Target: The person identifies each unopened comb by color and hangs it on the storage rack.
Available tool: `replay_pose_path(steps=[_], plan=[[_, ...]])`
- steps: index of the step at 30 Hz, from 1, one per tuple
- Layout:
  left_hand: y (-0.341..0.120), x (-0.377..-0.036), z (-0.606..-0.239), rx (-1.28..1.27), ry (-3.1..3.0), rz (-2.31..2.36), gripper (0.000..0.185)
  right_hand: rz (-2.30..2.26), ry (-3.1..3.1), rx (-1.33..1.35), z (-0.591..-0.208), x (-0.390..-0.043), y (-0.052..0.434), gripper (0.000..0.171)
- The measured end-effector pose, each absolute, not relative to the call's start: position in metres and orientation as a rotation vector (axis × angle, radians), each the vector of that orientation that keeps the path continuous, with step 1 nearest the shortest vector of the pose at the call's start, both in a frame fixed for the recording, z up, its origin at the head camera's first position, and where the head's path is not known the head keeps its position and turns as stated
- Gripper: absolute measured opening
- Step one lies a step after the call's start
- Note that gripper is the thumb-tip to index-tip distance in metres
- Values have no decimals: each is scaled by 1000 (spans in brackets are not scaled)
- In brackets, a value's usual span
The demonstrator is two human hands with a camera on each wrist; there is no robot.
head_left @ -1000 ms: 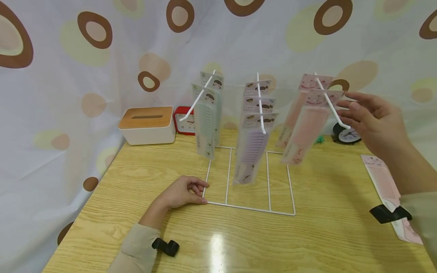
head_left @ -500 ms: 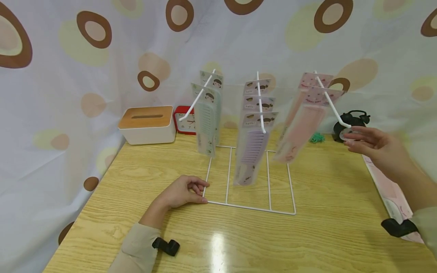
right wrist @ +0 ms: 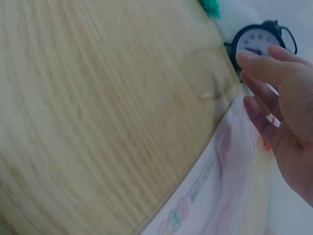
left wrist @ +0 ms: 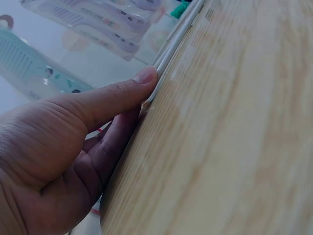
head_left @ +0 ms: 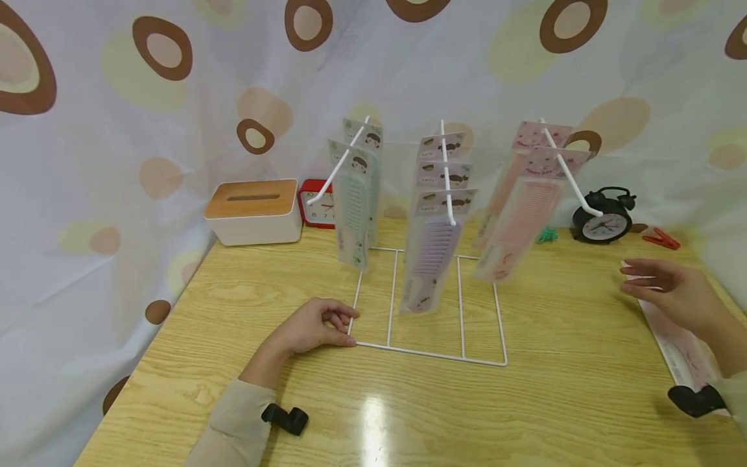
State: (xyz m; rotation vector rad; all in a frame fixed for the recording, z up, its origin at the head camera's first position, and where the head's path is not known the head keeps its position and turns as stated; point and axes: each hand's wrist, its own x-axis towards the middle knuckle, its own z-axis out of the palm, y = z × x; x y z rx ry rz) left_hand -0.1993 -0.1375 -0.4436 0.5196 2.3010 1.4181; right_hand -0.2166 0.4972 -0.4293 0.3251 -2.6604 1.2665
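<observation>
Where the wooden table [head_left: 233, 285] meets the patterned curtain [head_left: 87, 162], a white wire rack [head_left: 428, 353] stands mid-table with 3 hooks carrying packaged combs: green at left [head_left: 354, 201], purple in the middle [head_left: 434, 250], pink at right [head_left: 516, 214]. The left hand [head_left: 312, 331] rests at the rack's near-left corner, fingers curled and thumb pressed on the base wire. The right hand [head_left: 671, 292] hovers at the right with fingers straight and loosely spread, holding nothing, seemingly just above a flat pink comb packet [head_left: 683, 353]. A black alarm clock [head_left: 602, 220] sits far right.
</observation>
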Motion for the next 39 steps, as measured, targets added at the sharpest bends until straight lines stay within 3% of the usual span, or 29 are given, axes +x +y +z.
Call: replay_pose_path(steps=[9,20,36,39], plan=[[-137,-200,-444,523,2302,1417,46,740,-2934,-32,-444,-206,516,59],[-137,-201,-447,505,2301,1416,46,707,-3021,-179,-437,-210,520,84],[-138,-201,-447,514,2295,1424,46,677,-3259,-58,-417,-219,507,99],[-138,-201,-447,519,2294,1425,47,762,-3226,-71,-417,-217,504,95]])
